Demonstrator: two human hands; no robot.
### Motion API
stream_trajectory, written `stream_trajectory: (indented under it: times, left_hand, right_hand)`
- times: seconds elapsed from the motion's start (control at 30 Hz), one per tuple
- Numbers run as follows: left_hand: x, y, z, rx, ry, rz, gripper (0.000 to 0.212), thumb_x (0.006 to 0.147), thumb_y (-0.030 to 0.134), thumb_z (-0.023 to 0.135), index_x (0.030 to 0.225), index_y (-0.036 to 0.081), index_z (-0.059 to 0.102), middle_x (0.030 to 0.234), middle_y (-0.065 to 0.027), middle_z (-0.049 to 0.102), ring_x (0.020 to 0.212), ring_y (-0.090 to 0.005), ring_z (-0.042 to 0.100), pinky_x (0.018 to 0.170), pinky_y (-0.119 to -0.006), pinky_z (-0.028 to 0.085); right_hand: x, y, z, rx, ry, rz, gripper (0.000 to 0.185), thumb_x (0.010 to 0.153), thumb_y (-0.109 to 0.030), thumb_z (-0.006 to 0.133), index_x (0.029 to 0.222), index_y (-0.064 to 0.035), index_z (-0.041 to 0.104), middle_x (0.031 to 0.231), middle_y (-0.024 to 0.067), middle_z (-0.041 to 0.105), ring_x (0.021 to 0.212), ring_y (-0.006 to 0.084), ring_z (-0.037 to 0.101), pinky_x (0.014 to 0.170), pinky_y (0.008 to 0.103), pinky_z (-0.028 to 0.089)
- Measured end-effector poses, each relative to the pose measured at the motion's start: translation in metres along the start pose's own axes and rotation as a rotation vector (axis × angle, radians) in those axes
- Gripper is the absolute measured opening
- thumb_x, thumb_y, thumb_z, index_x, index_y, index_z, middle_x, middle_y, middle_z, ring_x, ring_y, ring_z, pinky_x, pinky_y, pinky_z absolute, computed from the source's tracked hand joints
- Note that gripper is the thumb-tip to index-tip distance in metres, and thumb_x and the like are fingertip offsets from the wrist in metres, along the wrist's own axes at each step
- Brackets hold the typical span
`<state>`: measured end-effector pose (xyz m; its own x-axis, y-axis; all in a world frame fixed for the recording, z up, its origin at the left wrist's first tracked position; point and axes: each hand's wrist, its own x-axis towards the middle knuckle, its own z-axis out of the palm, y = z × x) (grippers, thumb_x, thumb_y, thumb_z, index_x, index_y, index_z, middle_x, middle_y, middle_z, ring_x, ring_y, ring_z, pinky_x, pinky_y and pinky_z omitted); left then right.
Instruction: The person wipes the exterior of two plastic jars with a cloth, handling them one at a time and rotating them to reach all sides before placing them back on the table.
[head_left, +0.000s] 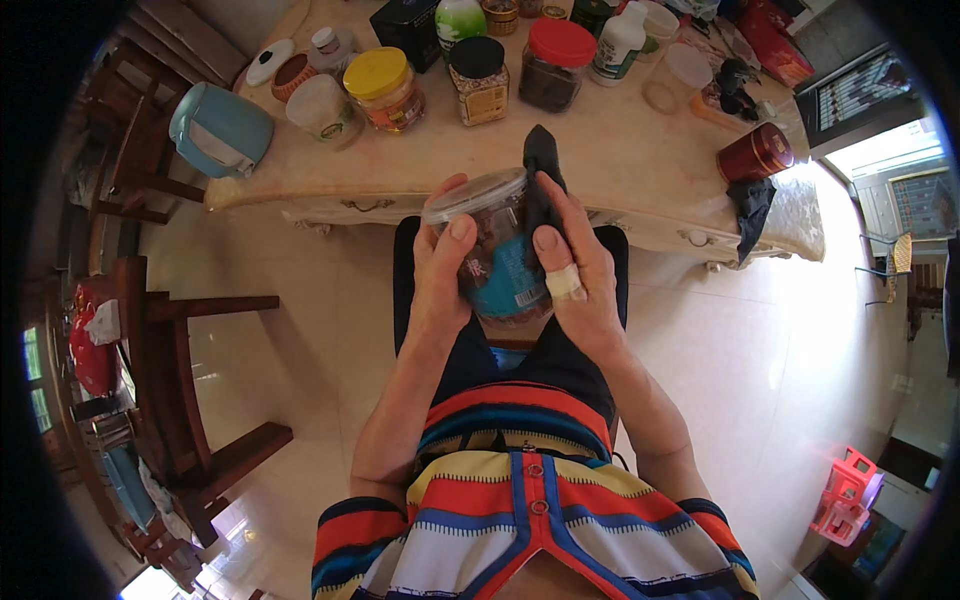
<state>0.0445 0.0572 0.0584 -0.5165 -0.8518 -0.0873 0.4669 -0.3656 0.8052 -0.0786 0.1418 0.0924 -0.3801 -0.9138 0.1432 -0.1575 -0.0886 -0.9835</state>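
Observation:
My left hand (442, 270) holds a clear plastic jar (487, 270) with a transparent lid and a blue printed label, tilted above my lap. Dark contents show through its wall. My right hand (581, 277), its thumb wrapped in a pale bandage, grips a black cloth (541, 157) against the jar's right side. The cloth's upper end sticks up past my fingers. Just beyond the jar is the front edge of a marble-topped table (465, 161).
Along the table's back stand a yellow-lidded jar (386, 90), a black-lidded jar (480, 82), a red-lidded jar (556, 67) and a white bottle (619, 45). A blue kettle (221, 129) is at the left, a dark red canister (755, 153) and another black cloth (752, 210) at the right.

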Motion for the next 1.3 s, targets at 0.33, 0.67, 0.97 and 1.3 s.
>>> stream_trajectory:
  times: [0.33,0.67,0.97,1.3]
  left_hand:
    - [0.005,-0.002,-0.003,0.001,0.057,0.008,0.076,0.08,0.041,0.068,0.135,0.0,0.036,0.124,-0.0155,0.052,0.112,-0.0235,0.054,0.094,-0.035,0.045]
    - [0.012,-0.003,-0.02,-0.135,0.138,-0.029,0.067,0.084,0.036,0.064,0.134,0.0,0.036,0.121,-0.0167,0.053,0.105,-0.0239,0.057,0.089,-0.035,0.049]
    - [0.009,0.001,-0.012,-0.057,0.003,0.057,0.071,0.081,0.036,0.067,0.134,0.0,0.037,0.122,-0.0162,0.053,0.108,-0.0238,0.057,0.091,-0.037,0.048]
    - [0.008,-0.002,-0.007,-0.009,0.01,0.023,0.081,0.077,0.037,0.072,0.136,-0.001,0.033,0.123,-0.0162,0.052,0.112,-0.024,0.053,0.096,-0.035,0.044]
  right_hand:
    - [-0.013,0.015,0.015,-0.226,0.046,-0.337,0.042,0.089,-0.004,0.052,0.13,0.002,0.044,0.134,0.0284,0.038,0.122,0.0431,0.042,0.101,0.0378,0.036]
    - [-0.03,0.021,0.023,-0.358,0.017,-0.422,0.039,0.084,-0.001,0.059,0.122,-0.0008,0.055,0.131,0.0235,0.045,0.123,0.041,0.043,0.102,0.0385,0.035]
    - [-0.018,0.016,0.003,0.2,-0.033,0.201,0.042,0.096,-0.017,0.047,0.134,-0.0007,0.042,0.131,0.0189,0.046,0.123,0.0269,0.044,0.101,0.0321,0.034]
    - [-0.017,0.019,0.006,0.02,0.026,-0.022,0.041,0.095,-0.013,0.047,0.133,-0.0007,0.043,0.129,0.0177,0.046,0.121,0.027,0.043,0.101,0.0313,0.033]
